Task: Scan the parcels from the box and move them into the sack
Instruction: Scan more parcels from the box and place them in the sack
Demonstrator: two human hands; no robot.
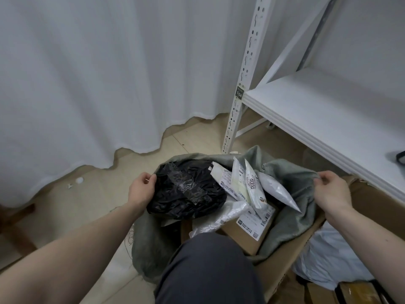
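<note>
A grey-green woven sack [291, 218] stands open on the floor in front of my knee. My left hand [142, 187] pinches its rim at the left, and my right hand [331, 189] pinches the rim at the right, holding the mouth wide. Inside lie a black plastic-wrapped parcel [186, 191], several white mailer bags [245, 183] and a brown carton with a shipping label [256, 227]. A cardboard box [282, 273] sits at the right, pressed against the sack, with a white bag [328, 260] in it.
A white metal shelf unit [317, 115] stands at the right, its upright post [238, 84] just behind the sack. A white curtain [87, 73] hangs down to the tiled floor behind. My knee in grey trousers [208, 270] hides the sack's near side.
</note>
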